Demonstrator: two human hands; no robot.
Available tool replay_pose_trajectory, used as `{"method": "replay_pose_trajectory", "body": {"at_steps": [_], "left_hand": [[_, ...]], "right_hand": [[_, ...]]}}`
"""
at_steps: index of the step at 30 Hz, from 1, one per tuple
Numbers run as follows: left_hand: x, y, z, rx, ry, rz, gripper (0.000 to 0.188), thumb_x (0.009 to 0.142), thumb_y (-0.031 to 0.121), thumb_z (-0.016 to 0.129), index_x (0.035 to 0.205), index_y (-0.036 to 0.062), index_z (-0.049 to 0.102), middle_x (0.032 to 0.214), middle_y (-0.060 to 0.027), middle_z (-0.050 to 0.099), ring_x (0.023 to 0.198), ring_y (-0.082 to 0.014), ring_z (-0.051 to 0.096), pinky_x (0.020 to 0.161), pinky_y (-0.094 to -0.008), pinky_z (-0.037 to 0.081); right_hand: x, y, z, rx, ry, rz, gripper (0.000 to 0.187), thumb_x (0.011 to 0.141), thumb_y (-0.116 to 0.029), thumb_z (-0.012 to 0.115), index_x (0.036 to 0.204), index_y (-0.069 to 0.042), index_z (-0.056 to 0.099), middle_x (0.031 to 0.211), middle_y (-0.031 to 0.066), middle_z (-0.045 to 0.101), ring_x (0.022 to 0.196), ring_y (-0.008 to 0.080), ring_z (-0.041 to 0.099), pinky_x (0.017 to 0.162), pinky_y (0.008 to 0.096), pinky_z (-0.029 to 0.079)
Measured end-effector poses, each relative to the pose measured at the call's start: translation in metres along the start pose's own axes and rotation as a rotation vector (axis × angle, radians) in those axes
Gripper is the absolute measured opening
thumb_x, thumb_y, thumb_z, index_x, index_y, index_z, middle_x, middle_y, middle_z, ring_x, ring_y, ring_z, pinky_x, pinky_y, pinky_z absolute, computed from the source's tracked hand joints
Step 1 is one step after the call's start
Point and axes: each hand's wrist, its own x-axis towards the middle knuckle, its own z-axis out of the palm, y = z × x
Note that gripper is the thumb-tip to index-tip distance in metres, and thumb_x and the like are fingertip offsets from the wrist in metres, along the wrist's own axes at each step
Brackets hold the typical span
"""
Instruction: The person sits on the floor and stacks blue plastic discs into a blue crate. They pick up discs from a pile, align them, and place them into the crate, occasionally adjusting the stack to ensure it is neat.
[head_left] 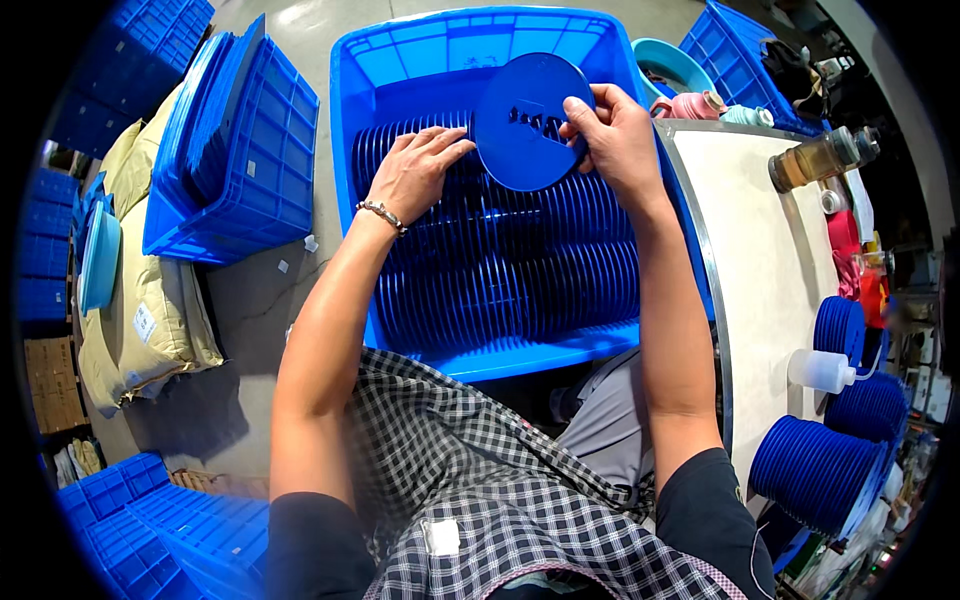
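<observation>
A round, flat blue plastic disc (522,85) with dark markings or cut-outs near its middle is pinched at its right edge by my right hand (618,145), thumb on the face towards me. Below it, several rows of similar blue discs (585,275) stand on edge inside a large blue plastic crate (455,362). My left hand (415,172) rests over the far left row, fingers stretched out and its fingertips close to the raised disc's left edge. Whether those fingertips touch that disc, I cannot tell.
To the right, a pale worktable (755,300) carries a brown-tinted bottle (812,163), a white squeeze bottle (822,371) and stacked blue discs (815,475). A blue crate (265,150) of flat blue pieces stands left, near beige sacks (150,300). Pink spools (690,105) sit behind the table.
</observation>
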Motion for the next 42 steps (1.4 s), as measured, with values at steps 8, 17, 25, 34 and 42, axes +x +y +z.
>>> {"method": "replay_pose_trajectory", "body": {"at_steps": [8,17,25,34,42], "left_hand": [[-0.001,0.002,0.002,0.009,0.036,0.012,0.046,0.093,-0.002,0.059,0.134,0.0177,0.066,0.144,-0.0042,0.062,0.135,-0.0255,0.056,0.110,-0.0412,0.045],[-0.002,0.000,0.001,0.024,0.019,0.025,0.049,0.092,-0.001,0.061,0.137,0.0186,0.064,0.146,-0.0037,0.061,0.136,-0.0249,0.056,0.112,-0.0409,0.043],[-0.002,0.001,0.004,0.044,0.014,0.011,0.050,0.094,-0.001,0.059,0.139,0.0216,0.063,0.147,-0.0020,0.061,0.136,-0.0238,0.056,0.113,-0.0404,0.043],[-0.003,0.002,0.002,0.035,0.019,0.009,0.045,0.096,0.003,0.059,0.137,0.0207,0.065,0.146,-0.0010,0.061,0.137,-0.0236,0.054,0.113,-0.0408,0.043],[-0.004,0.000,0.005,0.063,0.004,0.012,0.048,0.096,0.003,0.059,0.140,0.0230,0.063,0.147,-0.0005,0.061,0.137,-0.0240,0.054,0.113,-0.0410,0.043]], "right_hand": [[0.002,-0.003,-0.004,-0.258,0.042,-0.338,0.022,0.096,-0.001,0.067,0.117,-0.004,0.064,0.106,0.0100,0.075,0.102,0.0229,0.072,0.087,0.0359,0.060],[0.024,0.010,-0.003,-0.457,0.070,-0.911,0.022,0.085,0.018,0.060,0.091,-0.003,0.064,0.118,0.0108,0.075,0.123,0.0297,0.067,0.102,0.0387,0.057],[0.029,0.015,0.005,-0.306,0.148,-0.898,0.021,0.087,0.017,0.062,0.090,-0.004,0.063,0.116,0.0118,0.076,0.121,0.0297,0.069,0.099,0.0370,0.058],[0.037,0.041,0.015,-0.110,0.148,-0.825,0.021,0.089,0.017,0.062,0.095,-0.003,0.063,0.119,0.0133,0.075,0.126,0.0311,0.066,0.106,0.0386,0.054],[0.046,0.044,-0.006,-0.248,0.111,-0.858,0.020,0.089,0.016,0.062,0.091,-0.003,0.063,0.117,0.0119,0.075,0.124,0.0301,0.067,0.102,0.0391,0.057]]}}
